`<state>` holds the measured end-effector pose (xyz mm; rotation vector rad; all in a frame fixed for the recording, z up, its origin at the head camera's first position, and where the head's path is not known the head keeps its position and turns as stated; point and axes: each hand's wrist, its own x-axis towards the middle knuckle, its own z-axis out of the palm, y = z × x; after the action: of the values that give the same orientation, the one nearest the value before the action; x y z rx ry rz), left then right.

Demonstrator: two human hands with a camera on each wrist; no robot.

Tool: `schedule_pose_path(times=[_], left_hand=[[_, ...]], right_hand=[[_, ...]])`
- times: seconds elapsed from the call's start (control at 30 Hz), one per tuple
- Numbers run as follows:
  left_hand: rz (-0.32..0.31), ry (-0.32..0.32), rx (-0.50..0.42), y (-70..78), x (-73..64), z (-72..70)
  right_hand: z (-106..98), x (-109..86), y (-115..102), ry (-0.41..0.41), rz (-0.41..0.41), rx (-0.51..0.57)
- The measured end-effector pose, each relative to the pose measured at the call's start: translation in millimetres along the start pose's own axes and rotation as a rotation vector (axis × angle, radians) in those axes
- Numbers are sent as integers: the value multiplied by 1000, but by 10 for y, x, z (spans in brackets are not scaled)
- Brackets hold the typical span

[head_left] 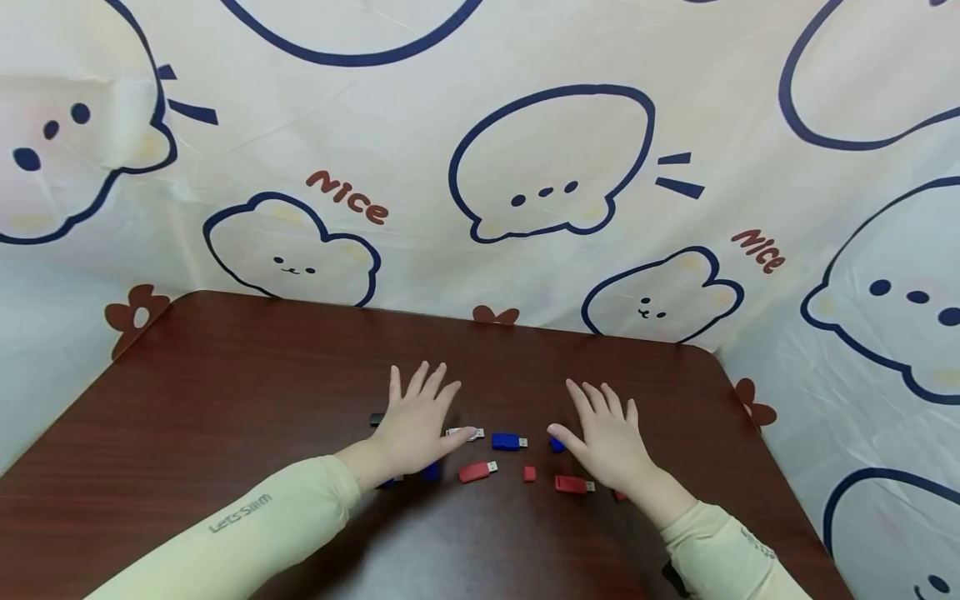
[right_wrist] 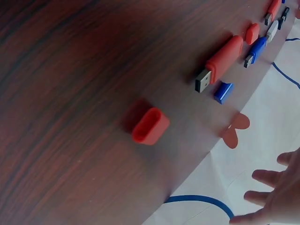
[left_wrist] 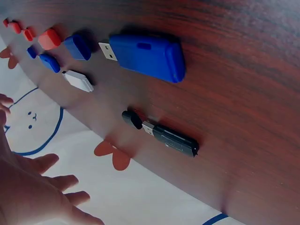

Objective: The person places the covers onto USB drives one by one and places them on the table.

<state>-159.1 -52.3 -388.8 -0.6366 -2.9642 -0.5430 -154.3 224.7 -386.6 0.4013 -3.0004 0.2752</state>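
Both hands hover palm down over the table with fingers spread, holding nothing. My left hand (head_left: 411, 429) is above a white USB stick (head_left: 477, 433), a blue cap (head_left: 431, 472) and a black piece (head_left: 377, 419). The left wrist view shows a black USB stick (left_wrist: 174, 141) beside its black cap (left_wrist: 132, 119), and a large blue USB stick (left_wrist: 147, 56). Near my right hand (head_left: 613, 446) lie a blue cap (head_left: 557, 445) and a red USB stick (head_left: 573, 484). A loose red cap (right_wrist: 151, 127) shows its hollow end in the right wrist view.
Between the hands lie another blue USB stick (head_left: 506, 442), another red USB stick (head_left: 476, 472) and a red cap (head_left: 529, 474). The dark wooden table (head_left: 247, 375) meets a white cartoon-printed curtain (head_left: 420, 250) at its back and sides.
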Motion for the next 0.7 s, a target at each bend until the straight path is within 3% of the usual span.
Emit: schedule_pose_path(times=[0.2, 0.37, 0.7], left_hand=[[48, -2, -1, 116, 94, 29], [96, -38, 15, 221, 169, 114], [114, -111, 79, 358, 263, 265]], right_hand=[[16, 17, 47, 21, -60, -39], [49, 29, 59, -15, -127, -65], [123, -1, 32, -61, -143, -116]])
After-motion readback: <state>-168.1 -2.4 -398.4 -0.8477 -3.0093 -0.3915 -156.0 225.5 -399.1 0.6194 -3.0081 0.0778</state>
